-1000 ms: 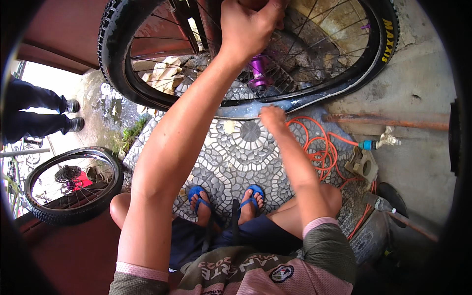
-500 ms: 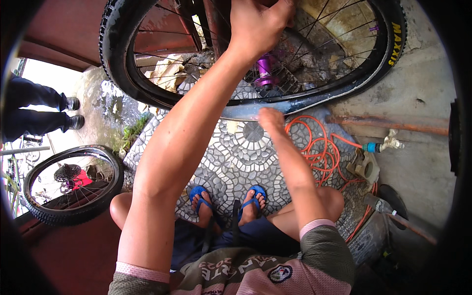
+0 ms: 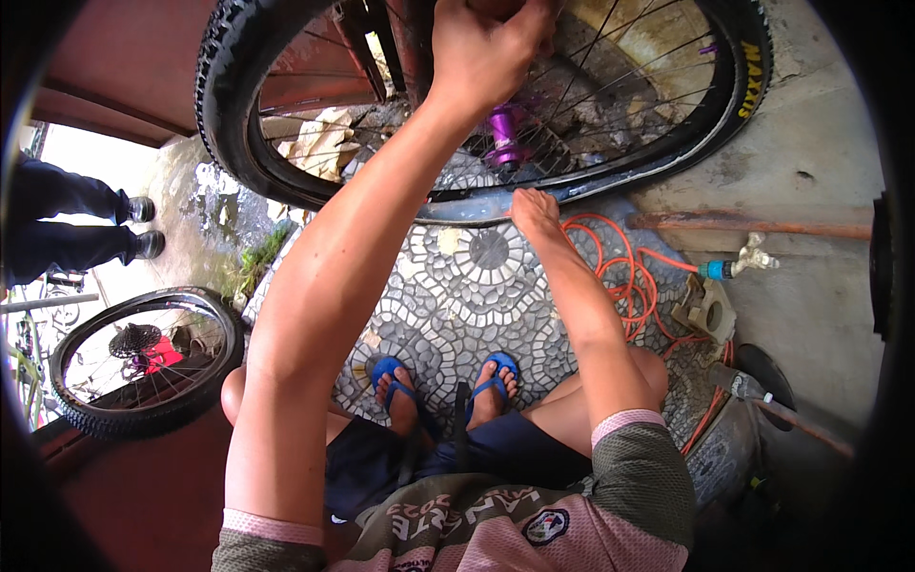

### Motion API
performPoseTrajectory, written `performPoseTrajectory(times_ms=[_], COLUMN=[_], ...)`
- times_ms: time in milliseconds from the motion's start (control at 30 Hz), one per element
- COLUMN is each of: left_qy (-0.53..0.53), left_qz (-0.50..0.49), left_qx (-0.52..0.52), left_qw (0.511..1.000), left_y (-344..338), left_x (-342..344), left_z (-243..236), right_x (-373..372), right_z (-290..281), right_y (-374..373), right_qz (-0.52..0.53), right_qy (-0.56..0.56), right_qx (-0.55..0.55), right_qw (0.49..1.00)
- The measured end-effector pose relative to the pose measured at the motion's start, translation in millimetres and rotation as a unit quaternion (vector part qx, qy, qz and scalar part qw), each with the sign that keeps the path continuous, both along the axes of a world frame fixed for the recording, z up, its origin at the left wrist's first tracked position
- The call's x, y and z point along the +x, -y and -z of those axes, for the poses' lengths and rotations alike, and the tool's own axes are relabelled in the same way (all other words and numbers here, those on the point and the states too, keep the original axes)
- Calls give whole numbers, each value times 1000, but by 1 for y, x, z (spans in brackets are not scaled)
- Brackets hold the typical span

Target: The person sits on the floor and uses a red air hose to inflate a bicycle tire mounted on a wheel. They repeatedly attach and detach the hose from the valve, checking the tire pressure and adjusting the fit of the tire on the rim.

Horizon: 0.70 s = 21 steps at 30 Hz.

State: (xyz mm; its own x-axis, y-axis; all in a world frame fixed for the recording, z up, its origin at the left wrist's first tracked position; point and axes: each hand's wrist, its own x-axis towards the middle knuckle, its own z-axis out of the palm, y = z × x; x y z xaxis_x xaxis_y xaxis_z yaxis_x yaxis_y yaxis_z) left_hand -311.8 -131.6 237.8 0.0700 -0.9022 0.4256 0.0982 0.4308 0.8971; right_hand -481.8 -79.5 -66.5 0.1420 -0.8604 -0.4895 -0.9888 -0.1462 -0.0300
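A bicycle wheel with a black knobbly tire (image 3: 221,105), dark spokes and a purple hub (image 3: 505,138) stands tilted in front of me. My left hand (image 3: 488,52) reaches over it to the upper edge of the picture, fingers curled on the wheel's far part; the fingertips are cut off. At the near side, my right hand (image 3: 536,208) is closed on the tire's edge, which hangs away from the rim there. A whitish wet film coats the tire's exposed inner surface (image 3: 467,205) beside that hand.
A second wheel (image 3: 143,424) with a cassette leans at the left, below another person's legs (image 3: 71,234). Coiled orange hose (image 3: 629,296) runs to a wall tap (image 3: 756,253) at the right. A plastic bottle (image 3: 739,383) lies nearby. Pebble-patterned paving (image 3: 438,315) lies underfoot.
My right hand has moved slightly up and right and now presses closer against the tire edge. The wheel's right side has shifted a little left. My left hand keeps its hold.
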Motion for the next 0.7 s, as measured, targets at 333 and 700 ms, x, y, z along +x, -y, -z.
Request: performPoseTrajectory(times_ms=[333, 700], left_qy=[-1, -33], left_qz=[-2, 23], left_qx=[-8, -51], left_qw=[1000, 998], left_y=[-5, -5], left_x=[-10, -6], left_z=[-9, 4], right_x=[35, 2], right_z=[33, 4], right_y=[-34, -33], right_qz=[11, 46], right_qy=[75, 58], right_qx=[-34, -38], right_qw=[997, 997])
